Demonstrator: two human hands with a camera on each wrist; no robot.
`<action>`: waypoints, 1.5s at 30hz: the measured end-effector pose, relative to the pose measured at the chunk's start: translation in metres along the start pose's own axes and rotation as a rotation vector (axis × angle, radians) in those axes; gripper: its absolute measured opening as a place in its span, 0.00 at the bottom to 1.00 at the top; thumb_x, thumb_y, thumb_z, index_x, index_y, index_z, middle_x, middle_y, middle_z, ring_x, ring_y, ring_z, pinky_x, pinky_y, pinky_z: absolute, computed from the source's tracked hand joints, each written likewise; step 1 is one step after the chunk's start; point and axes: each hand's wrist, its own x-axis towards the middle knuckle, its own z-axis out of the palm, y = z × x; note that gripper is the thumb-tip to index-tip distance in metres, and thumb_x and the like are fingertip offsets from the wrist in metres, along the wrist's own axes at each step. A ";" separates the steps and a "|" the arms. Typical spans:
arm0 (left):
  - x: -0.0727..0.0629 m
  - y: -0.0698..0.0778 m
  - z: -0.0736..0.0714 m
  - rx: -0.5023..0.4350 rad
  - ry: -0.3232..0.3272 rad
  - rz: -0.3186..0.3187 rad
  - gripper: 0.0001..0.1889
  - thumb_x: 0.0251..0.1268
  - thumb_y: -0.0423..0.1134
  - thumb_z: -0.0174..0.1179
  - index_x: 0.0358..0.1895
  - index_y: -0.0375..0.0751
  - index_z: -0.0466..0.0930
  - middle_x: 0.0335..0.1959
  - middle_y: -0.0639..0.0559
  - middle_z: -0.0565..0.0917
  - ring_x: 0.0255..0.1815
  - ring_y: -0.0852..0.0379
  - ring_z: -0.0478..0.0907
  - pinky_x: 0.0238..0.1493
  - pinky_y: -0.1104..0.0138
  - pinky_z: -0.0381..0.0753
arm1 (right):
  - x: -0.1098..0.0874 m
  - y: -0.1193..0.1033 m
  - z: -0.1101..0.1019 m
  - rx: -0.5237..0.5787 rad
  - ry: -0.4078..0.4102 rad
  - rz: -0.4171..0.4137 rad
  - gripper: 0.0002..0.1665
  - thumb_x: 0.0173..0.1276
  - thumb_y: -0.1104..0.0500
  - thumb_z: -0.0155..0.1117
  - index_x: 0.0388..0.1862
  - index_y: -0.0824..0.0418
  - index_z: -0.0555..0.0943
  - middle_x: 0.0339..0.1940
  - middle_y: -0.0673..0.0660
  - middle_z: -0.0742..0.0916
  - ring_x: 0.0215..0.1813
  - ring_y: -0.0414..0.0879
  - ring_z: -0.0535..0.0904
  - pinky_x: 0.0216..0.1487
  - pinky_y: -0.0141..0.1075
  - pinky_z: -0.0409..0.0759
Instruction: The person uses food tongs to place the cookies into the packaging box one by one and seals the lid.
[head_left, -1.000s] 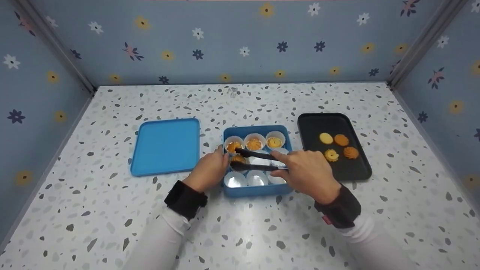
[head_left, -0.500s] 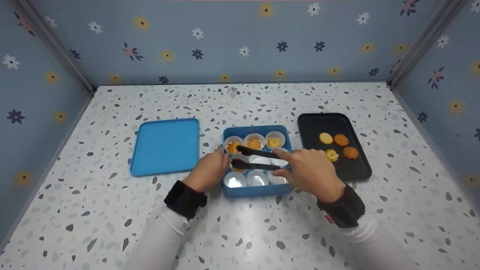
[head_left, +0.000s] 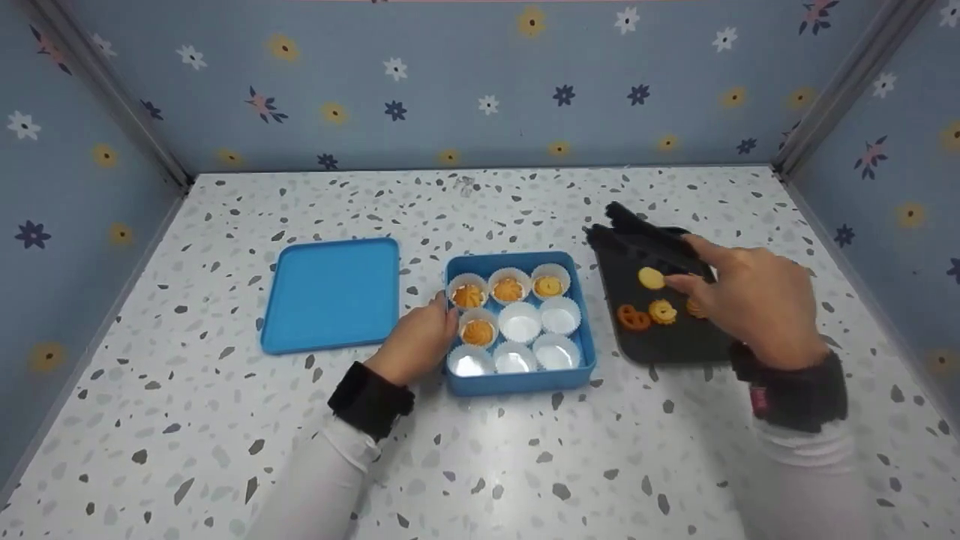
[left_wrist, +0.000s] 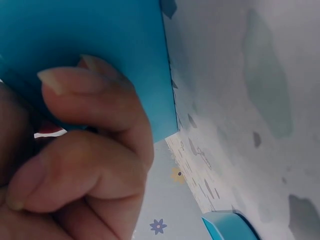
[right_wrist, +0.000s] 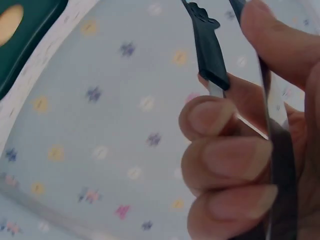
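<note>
At the left wall of the blue box [head_left: 517, 386], my left hand [head_left: 420, 339] grips the side, thumb at the rim; its curled fingers [left_wrist: 100, 100] lie against the blue wall in the left wrist view. White paper cups [head_left: 519, 322] fill the box. Cookies sit in the back row, and a swirled cookie [head_left: 478, 332] lies in the middle-left cup. My right hand [head_left: 757, 296] holds black-tipped tongs [head_left: 645, 238] above the dark tray [head_left: 660, 352]. The tongs' arms stand apart, with nothing visible between them. Below are a pale round cookie [head_left: 651, 278], a pretzel [head_left: 634, 318] and a ring-shaped cookie [head_left: 663, 312].
Left of the box lies a flat blue lid [head_left: 334, 296]. Part of another cookie [head_left: 696, 308] shows behind my right hand. Flower-patterned panels [head_left: 480, 82] enclose the speckled table [head_left: 480, 480] at the back and both sides.
My right hand has carried the tongs from over the box, rightward and back, to over the dark tray. The swirled cookie in the middle-left cup is uncovered. My left hand stays put.
</note>
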 end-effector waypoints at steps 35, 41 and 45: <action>0.001 0.001 -0.001 -0.030 -0.003 -0.014 0.32 0.81 0.45 0.38 0.72 0.18 0.52 0.69 0.27 0.65 0.67 0.36 0.68 0.69 0.51 0.65 | 0.006 0.065 0.024 0.027 -0.406 0.236 0.52 0.59 0.27 0.65 0.69 0.62 0.73 0.58 0.78 0.77 0.38 0.66 0.80 0.24 0.51 0.75; 0.001 0.000 0.000 -0.008 0.011 0.001 0.31 0.81 0.43 0.39 0.72 0.17 0.52 0.69 0.26 0.65 0.65 0.36 0.70 0.68 0.51 0.67 | 0.008 0.066 0.030 -0.002 -0.389 0.189 0.47 0.63 0.30 0.64 0.69 0.61 0.74 0.53 0.76 0.81 0.37 0.67 0.80 0.23 0.51 0.75; 0.002 0.001 -0.001 -0.009 0.000 -0.015 0.31 0.81 0.43 0.38 0.72 0.18 0.52 0.69 0.26 0.64 0.68 0.36 0.67 0.69 0.51 0.65 | 0.009 0.067 0.033 -0.002 -0.366 0.158 0.42 0.65 0.34 0.65 0.67 0.61 0.76 0.39 0.69 0.86 0.31 0.60 0.80 0.21 0.48 0.73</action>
